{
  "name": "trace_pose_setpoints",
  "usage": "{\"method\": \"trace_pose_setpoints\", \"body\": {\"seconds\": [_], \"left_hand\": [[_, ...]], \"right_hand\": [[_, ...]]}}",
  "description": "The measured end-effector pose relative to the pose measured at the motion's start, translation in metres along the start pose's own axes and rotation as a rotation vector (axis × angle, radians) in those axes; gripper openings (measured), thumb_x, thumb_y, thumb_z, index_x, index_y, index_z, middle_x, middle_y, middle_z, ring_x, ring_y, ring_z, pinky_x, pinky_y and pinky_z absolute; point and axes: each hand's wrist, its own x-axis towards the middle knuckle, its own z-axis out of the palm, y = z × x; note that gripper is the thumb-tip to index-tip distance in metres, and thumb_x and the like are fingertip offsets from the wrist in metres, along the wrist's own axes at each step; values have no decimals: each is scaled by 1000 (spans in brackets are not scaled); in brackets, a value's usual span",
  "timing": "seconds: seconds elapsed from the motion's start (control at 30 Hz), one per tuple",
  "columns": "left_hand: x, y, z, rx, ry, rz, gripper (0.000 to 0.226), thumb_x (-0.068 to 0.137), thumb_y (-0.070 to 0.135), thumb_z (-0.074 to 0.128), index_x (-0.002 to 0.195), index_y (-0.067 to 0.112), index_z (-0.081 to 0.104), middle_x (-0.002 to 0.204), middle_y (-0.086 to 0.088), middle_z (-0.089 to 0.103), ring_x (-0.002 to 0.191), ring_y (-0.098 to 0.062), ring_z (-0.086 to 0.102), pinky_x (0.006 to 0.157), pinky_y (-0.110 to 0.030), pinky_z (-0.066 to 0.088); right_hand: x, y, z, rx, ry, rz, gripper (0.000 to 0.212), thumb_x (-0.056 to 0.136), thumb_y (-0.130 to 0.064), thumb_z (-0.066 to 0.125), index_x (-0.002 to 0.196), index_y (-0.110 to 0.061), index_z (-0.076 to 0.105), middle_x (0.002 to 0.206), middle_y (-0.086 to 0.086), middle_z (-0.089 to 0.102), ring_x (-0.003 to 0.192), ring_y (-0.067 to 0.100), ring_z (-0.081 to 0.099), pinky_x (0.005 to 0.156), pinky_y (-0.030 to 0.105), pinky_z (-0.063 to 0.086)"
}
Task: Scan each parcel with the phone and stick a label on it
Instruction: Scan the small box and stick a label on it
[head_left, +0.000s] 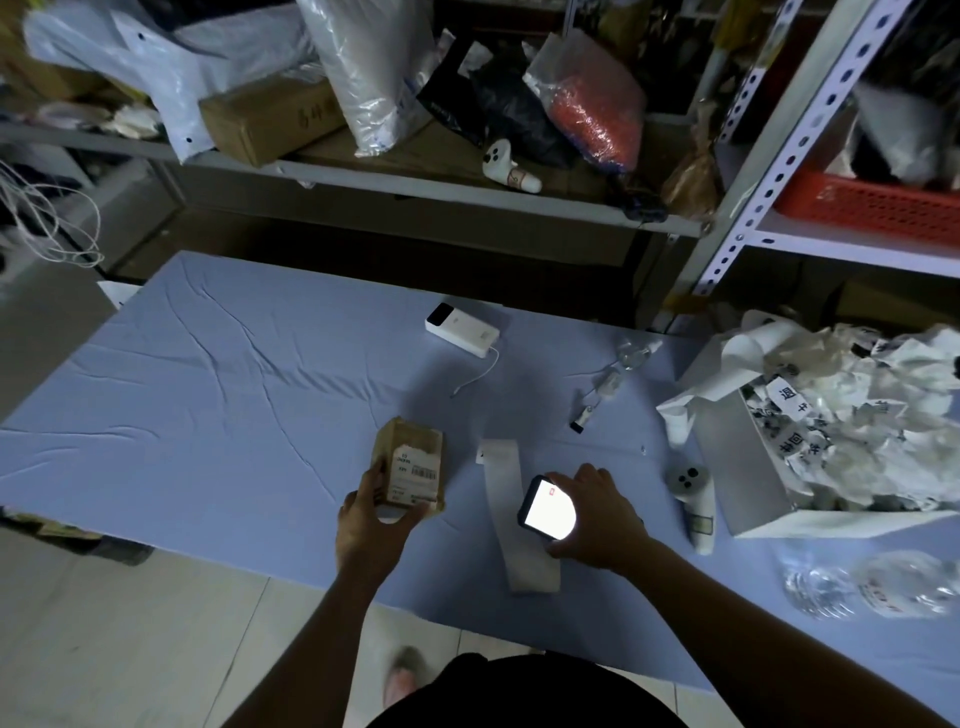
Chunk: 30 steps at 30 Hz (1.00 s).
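with left grip (376, 519) clasped on parcel (410, 467) and right grip (597, 519) on phone (548, 506), likely needed the latter squared above the steadied barcode label (423, 473).

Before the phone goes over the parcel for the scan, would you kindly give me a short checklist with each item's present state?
1. Parcel held steady: ok, the left hand grips its near end.
2. Barcode facing up: ok, it shows on the top face.
3. Phone in hand and lit: ok, the right hand holds it with the screen bright.
4. Phone over the barcode: not ok, it is to the right of the parcel, above the paper strip.
5. Scan screen open: cannot tell, the display is washed out.
6. Fresh label ready on the strip: cannot tell.
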Motion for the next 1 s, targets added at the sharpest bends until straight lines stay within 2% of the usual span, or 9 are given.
{"method": "trace_pose_setpoints", "body": {"seconds": [0.17,0.37,0.6,0.83,1.0], "left_hand": [[1,7,1,51,25,31,87,65,38,92,140,39,47,111,-1,53,108,-26,56,91,-48,55],[8,12,3,189,81,67,95,69,36,90,150,37,40,121,-9,52,114,-32,50,92,-47,52],[15,14,-1,281,69,82,93,71,43,87,151,37,39,119,-11,53,112,-34,50,90,-48,53],[13,8,-5,289,43,82,87,77,46,82,152,33,39,125,-10,52,117,-33,48,95,-47,50],[12,13,-7,340,36,97,91,77,49,81,154,35,34,126,-13,54,116,-34,50,95,-45,50]], "right_hand": [[3,6,1,23,-28,-83,100,65,-58,81,151,-38,33,126,-3,40,118,17,36,96,39,47],[7,8,-6,-12,-24,-173,99,65,-56,80,151,-37,33,126,-3,40,118,18,37,96,39,47],[10,12,-12,-66,-19,-178,99,68,-58,79,152,-36,31,133,-3,40,123,19,36,100,39,43],[12,21,-8,-63,-19,-173,101,66,-61,80,151,-38,31,131,-3,40,121,18,37,98,39,44],[18,21,-5,-37,-9,-145,103,63,-61,82,150,-38,32,129,-3,41,119,17,36,97,39,45]]}}
